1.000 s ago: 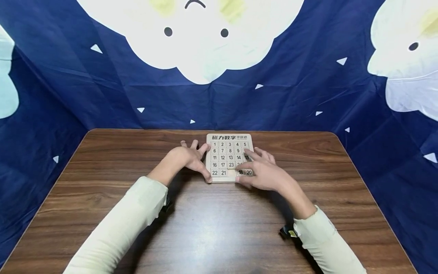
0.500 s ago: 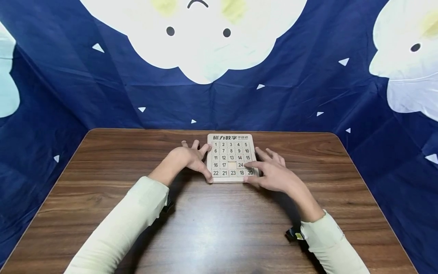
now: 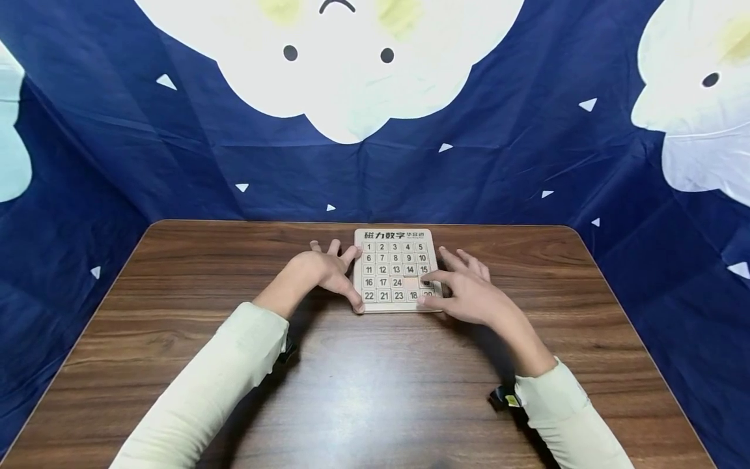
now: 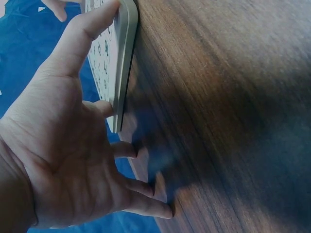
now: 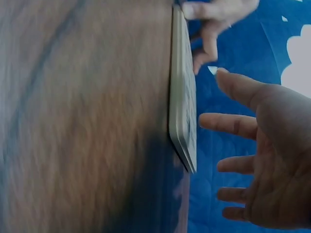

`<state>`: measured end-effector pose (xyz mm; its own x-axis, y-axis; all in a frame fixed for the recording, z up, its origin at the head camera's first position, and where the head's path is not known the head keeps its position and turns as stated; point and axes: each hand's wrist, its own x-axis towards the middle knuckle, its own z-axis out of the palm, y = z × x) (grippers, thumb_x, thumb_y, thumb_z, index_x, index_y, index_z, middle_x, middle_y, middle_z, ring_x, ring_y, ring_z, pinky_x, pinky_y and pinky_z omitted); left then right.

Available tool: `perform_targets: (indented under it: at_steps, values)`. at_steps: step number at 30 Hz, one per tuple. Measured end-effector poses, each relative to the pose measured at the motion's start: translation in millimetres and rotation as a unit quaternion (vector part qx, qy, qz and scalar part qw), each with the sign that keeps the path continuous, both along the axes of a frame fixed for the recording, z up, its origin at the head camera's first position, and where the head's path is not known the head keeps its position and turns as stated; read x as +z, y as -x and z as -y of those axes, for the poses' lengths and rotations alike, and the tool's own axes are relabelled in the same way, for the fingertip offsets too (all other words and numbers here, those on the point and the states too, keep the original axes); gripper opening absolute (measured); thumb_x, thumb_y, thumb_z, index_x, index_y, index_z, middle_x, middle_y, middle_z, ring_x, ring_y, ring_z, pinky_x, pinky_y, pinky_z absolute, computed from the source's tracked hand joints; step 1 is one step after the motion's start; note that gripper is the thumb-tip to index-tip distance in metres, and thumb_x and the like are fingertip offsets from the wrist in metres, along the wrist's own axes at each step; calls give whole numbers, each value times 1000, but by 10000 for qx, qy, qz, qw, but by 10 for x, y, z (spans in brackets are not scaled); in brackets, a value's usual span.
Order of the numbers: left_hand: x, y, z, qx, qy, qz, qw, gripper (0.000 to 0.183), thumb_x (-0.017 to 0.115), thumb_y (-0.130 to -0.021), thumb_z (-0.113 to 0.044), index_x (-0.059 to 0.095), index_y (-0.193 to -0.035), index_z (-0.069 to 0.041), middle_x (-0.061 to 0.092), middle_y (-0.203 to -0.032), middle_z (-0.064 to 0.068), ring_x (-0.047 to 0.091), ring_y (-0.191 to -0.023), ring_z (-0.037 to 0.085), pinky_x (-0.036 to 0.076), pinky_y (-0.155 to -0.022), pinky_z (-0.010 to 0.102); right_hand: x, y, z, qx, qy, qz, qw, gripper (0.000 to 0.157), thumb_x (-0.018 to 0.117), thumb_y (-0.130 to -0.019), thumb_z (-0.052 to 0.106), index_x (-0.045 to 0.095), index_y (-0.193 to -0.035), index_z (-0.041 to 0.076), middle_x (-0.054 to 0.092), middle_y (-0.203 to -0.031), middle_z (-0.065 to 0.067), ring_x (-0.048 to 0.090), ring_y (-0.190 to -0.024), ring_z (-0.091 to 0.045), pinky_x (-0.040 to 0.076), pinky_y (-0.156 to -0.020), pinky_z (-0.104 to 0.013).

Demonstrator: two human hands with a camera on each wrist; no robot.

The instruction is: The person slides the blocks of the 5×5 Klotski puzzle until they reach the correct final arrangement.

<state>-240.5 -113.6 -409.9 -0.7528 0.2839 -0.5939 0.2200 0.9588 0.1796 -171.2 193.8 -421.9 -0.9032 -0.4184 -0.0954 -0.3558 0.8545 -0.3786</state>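
Observation:
A pale sliding number puzzle point(image 3: 392, 307) lies flat near the table's far edge, its numbered tiles in rows. The open slot point(image 3: 411, 283) is in the fourth row, right of tile 24 point(image 3: 398, 283). My left hand point(image 3: 321, 270) braces the puzzle's left side, thumb on the near left corner and index finger at the upper edge. The other left fingers spread outward. My right hand point(image 3: 471, 293) hovers at the right side, index fingertip over the fourth row's last tile, whose number is mostly hidden. In the right wrist view, the right hand's extended fingers point(image 5: 228, 125) look slightly apart from the board.
The brown wood-grain table point(image 3: 351, 391) spreads in front of the puzzle and to both sides. A dark blue cloth point(image 3: 363, 176) with white cloud shapes hangs behind and beside it. Dark wrist devices point(image 3: 500, 398) sit by the cuffs.
Tile 23 has moved down into the bottom row, then tile 24 left, so the gap stands one column further right. My right hand has shifted right; the left hand stays in place.

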Motion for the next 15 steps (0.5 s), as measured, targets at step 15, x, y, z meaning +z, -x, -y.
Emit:
perform_targets:
  at_steps: [15]
  values:
    - [-34, 2, -20, 21, 30, -30, 10000, 144, 93, -72, -77, 10, -181, -33, 9, -185, 26, -3, -166, 75, 33, -122, 91, -60, -17, 34, 283, -242, 176, 9992, 60, 75, -103, 59, 69, -157, 34, 26, -186, -23, 21, -170, -61, 17, -133, -82]
